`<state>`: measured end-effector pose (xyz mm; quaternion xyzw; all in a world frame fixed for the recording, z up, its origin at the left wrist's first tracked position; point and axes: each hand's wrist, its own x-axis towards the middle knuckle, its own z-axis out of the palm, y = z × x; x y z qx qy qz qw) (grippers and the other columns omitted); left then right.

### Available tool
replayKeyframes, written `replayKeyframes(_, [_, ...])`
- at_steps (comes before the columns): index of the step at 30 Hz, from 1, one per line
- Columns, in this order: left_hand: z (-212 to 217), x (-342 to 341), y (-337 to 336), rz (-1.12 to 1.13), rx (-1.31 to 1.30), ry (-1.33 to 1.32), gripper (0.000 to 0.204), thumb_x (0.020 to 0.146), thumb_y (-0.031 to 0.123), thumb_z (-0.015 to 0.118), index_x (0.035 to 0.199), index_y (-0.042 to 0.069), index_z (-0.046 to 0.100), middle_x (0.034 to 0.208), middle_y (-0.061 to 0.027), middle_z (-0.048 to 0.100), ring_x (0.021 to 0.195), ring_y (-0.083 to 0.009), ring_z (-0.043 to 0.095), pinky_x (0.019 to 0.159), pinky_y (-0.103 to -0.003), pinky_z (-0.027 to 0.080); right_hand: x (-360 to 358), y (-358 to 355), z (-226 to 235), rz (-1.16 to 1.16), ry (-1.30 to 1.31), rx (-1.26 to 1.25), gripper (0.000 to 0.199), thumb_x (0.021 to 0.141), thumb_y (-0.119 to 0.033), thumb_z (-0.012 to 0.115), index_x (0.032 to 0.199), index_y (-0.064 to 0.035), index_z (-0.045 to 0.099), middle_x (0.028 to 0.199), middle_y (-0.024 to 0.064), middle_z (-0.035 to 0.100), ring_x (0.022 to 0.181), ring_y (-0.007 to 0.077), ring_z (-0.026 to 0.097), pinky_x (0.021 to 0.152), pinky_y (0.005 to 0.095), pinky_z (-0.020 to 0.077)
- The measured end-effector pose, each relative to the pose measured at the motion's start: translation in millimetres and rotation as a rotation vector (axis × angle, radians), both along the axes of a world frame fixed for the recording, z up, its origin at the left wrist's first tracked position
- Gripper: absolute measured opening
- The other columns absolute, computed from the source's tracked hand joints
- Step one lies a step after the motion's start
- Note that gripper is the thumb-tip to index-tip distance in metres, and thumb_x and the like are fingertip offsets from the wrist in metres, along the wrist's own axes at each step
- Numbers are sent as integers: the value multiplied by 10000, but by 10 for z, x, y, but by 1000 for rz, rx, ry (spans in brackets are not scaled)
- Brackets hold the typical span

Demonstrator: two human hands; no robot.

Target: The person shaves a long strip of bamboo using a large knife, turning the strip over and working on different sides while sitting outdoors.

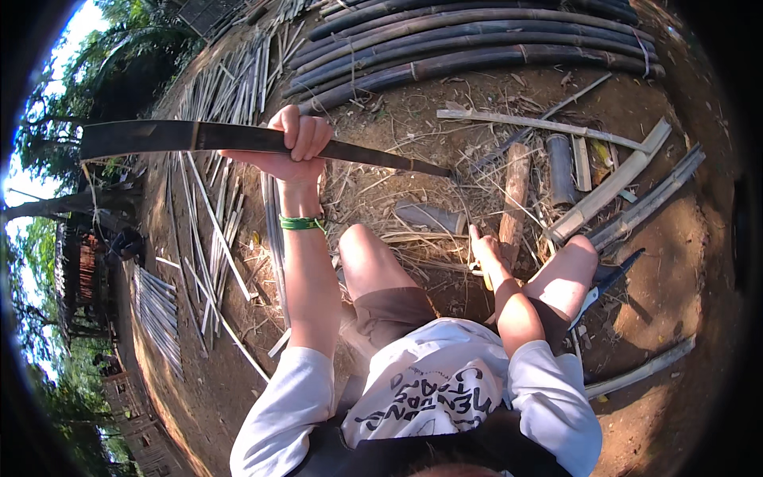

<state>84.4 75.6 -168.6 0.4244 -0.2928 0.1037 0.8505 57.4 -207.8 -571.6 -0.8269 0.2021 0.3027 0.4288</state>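
Note:
My left hand (300, 147) is raised and closed around a long dark bamboo strip (171, 136). The strip runs level across the view, wide at its left end and narrowing to the right. Low in front of my right knee, my right hand (489, 253) grips a knife (463, 197) by what looks like a yellow handle. Its thin blade points up and away from me, and the tip is at or near the strip's right end; whether they touch I cannot tell. A short log (517, 187) lies just beyond my right hand.
Dark bamboo poles (469, 63) lie stacked at the back. Split bamboo strips (214, 238) cover the ground at left. Split bamboo pieces (620, 183) and a cut bamboo section (561, 168) lie at right. A blue-bladed tool (616, 274) rests beside my right knee.

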Motion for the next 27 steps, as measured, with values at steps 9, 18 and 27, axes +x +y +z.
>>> replayKeyframes(9, [57, -28, 155, 181, -15, -25, 847, 610, 994, 348, 598, 147, 365, 437, 53, 335, 407, -76, 264, 421, -226, 198, -178, 420, 492, -9, -68, 334, 920, 853, -787, 421, 969, 110, 589, 528, 57, 530, 447, 164, 573, 398, 314, 440])
replayKeyframes(18, [95, 160, -217, 705, -75, 74, 626, 823, 753, 458, 784, 129, 445, 590, -32, 458, 534, -159, 458, 529, -291, 418, -522, 543, 644, -204, -81, 471, 734, 861, -717, 529, 527, -67, 466, 442, 35, 466, 346, 156, 504, 348, 303, 420])
replayKeyframes(27, [152, 284, -401, 566, 196, 24, 618, 850, 746, 420, 842, 128, 415, 558, 15, 332, 490, -104, 325, 485, -254, 318, -371, 554, 367, -83, -19, 252, 855, 875, -755, 435, 792, 80, 600, 534, 100, 567, 429, 197, 584, 408, 343, 487])
